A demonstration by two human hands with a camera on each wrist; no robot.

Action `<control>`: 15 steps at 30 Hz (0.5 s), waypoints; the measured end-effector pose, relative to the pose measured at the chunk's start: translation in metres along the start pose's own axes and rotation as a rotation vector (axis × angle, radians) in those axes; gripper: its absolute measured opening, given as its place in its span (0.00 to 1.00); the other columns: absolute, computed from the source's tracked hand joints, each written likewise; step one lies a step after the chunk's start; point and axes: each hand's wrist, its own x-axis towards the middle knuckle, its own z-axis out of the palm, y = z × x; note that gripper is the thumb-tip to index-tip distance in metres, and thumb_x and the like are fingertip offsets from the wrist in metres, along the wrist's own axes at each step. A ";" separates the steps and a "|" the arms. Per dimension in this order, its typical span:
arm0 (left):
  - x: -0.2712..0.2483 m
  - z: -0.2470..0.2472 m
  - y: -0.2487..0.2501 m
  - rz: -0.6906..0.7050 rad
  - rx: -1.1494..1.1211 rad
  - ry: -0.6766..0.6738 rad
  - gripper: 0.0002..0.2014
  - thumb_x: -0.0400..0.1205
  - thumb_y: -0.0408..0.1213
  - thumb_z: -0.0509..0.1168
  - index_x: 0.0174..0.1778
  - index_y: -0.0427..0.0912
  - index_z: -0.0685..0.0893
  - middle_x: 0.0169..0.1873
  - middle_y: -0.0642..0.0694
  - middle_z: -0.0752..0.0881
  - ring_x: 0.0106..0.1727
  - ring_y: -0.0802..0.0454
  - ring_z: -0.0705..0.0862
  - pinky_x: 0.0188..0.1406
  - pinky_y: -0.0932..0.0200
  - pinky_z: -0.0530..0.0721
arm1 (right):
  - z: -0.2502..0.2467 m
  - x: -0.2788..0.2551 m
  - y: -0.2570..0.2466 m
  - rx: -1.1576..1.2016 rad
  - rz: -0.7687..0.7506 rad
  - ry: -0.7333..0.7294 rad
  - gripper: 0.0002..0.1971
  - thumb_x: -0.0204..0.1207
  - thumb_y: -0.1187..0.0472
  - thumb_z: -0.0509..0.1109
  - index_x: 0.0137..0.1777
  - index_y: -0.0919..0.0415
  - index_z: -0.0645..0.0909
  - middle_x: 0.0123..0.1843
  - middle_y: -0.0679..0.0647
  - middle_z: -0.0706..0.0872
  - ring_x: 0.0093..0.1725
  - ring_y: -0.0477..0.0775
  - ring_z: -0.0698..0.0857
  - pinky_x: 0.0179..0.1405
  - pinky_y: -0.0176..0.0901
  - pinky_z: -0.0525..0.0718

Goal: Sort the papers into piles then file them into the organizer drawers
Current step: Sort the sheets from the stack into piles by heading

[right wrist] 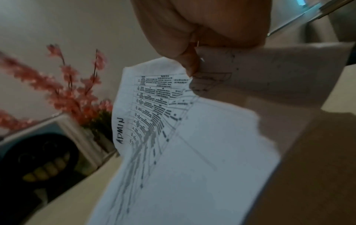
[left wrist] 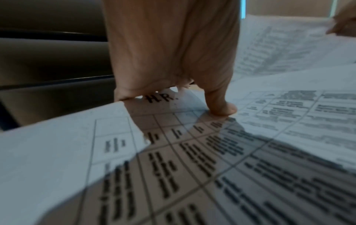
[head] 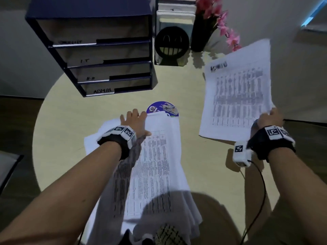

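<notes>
A loose stack of printed papers (head: 155,170) lies on the round table (head: 203,165) in front of me, its top sheet marked HR (left wrist: 159,98). My left hand (head: 135,121) rests flat on the stack's far end, fingers spread and thumb (left wrist: 221,106) pressing the sheet. My right hand (head: 269,117) pinches the near corner of a sheet marked ADMIN (head: 237,92), held tilted above the table's right side; the ADMIN sheet (right wrist: 173,137) bends below my right hand (right wrist: 192,57). The dark blue organizer (head: 99,50) stands at the back left, its drawers labelled IT, HR and ADMIN.
A round blue disc (head: 162,108) lies partly under the stack's far edge. A black smiley-face ornament (head: 171,43) and a dark vase of pink flowers (head: 212,18) stand at the back, right of the organizer. White books (head: 175,13) stand behind the ornament.
</notes>
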 end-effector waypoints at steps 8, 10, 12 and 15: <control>-0.022 0.000 -0.040 -0.037 -0.098 0.023 0.36 0.74 0.53 0.68 0.74 0.46 0.61 0.70 0.37 0.68 0.71 0.35 0.67 0.71 0.36 0.66 | 0.070 -0.028 -0.036 -0.100 -0.139 -0.385 0.09 0.79 0.72 0.58 0.45 0.74 0.80 0.37 0.69 0.80 0.40 0.62 0.76 0.39 0.50 0.73; -0.031 0.001 -0.047 -0.007 -0.112 0.029 0.40 0.74 0.52 0.69 0.78 0.49 0.56 0.76 0.39 0.63 0.76 0.36 0.62 0.74 0.35 0.62 | 0.083 -0.032 -0.039 -0.164 -0.180 -0.352 0.10 0.79 0.70 0.60 0.35 0.68 0.72 0.29 0.61 0.73 0.36 0.60 0.74 0.35 0.45 0.72; -0.043 0.001 -0.053 0.027 -0.115 0.068 0.41 0.76 0.49 0.68 0.80 0.51 0.53 0.81 0.40 0.56 0.80 0.38 0.56 0.77 0.38 0.58 | 0.086 -0.042 -0.044 -0.201 -0.170 -0.284 0.05 0.77 0.69 0.62 0.51 0.67 0.74 0.48 0.65 0.78 0.49 0.66 0.78 0.48 0.54 0.78; -0.062 0.001 -0.060 0.056 -0.184 0.198 0.35 0.77 0.44 0.67 0.78 0.50 0.59 0.81 0.42 0.55 0.81 0.42 0.55 0.77 0.43 0.56 | 0.090 -0.071 -0.059 -0.215 -0.226 -0.209 0.24 0.73 0.68 0.67 0.68 0.59 0.67 0.70 0.63 0.69 0.70 0.66 0.68 0.67 0.64 0.67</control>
